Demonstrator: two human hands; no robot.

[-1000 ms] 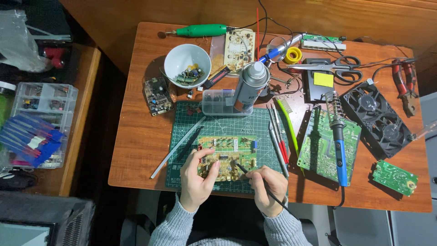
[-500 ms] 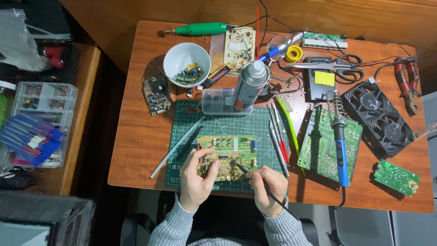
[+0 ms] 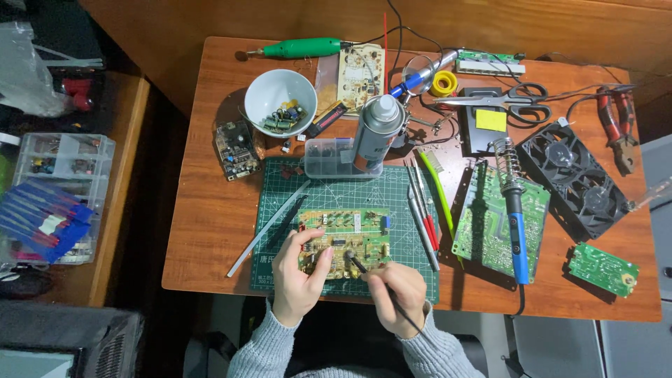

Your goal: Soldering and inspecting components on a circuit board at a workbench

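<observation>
I am holding down a yellow-green circuit board (image 3: 344, 241) with my left hand (image 3: 297, 280), the thumb and forefinger curled onto its near-left corner, pinching its edge against the green cutting mat (image 3: 399, 203) beneath it. My right hand (image 3: 395, 290) is gripping a thin dark probe (image 3: 371, 278) like a pen, fingers pressed together around its shaft, and its tip is touching the board just beside my left fingertips, near the middle of the board's near edge. A white strip (image 3: 269, 227) is lying slantwise just left of my left hand, half on the mat and half on the wooden bench (image 3: 210, 231). Beyond my fingers, at the far edge of the mat, a grey spray can (image 3: 378, 129) is standing upright against a small clear plastic box (image 3: 329, 157). Farther off to the left, a white bowl (image 3: 260, 94) is holding loose components. To the right of my right hand, several slim tools (image 3: 423, 210) are lying side by side, and past them a blue-handled soldering iron (image 3: 516, 224) is resting across a larger green circuit board (image 3: 490, 231).
</observation>
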